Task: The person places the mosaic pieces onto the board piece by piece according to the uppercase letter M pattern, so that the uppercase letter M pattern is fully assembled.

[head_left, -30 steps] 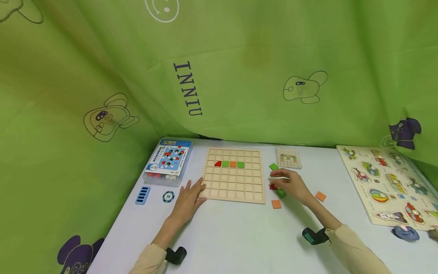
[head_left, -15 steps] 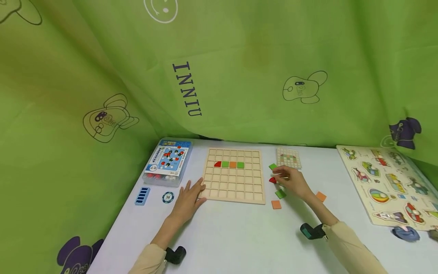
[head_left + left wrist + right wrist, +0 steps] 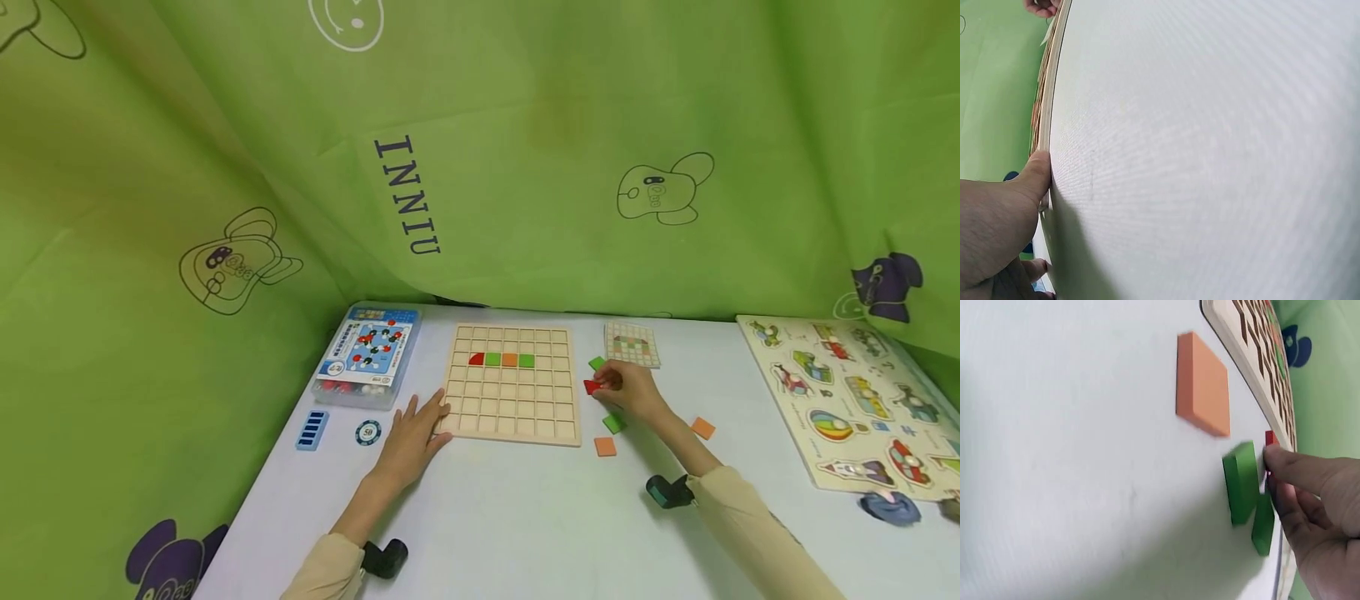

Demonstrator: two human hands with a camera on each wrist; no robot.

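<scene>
My right hand pinches a red curved-edge tile between thumb and fingers, just off the right side of a wooden grid board. In the right wrist view, the fingers cover most of that red tile. One row of the board bears a red quarter-round tile, a green tile, an orange tile and another green tile. At the board's lower left corner rests my left hand, fingers spread; the left wrist view shows its thumb against the wooden edge.
Around the right hand lie loose green tiles and orange tiles. A pattern card is behind it. Left are a molecule-kit box, a blue block and a round chip. Far right lies a picture puzzle board.
The right hand has taken up the red tile from among the loose pieces and shifted it slightly left, toward the board. My left hand stays where it was.
</scene>
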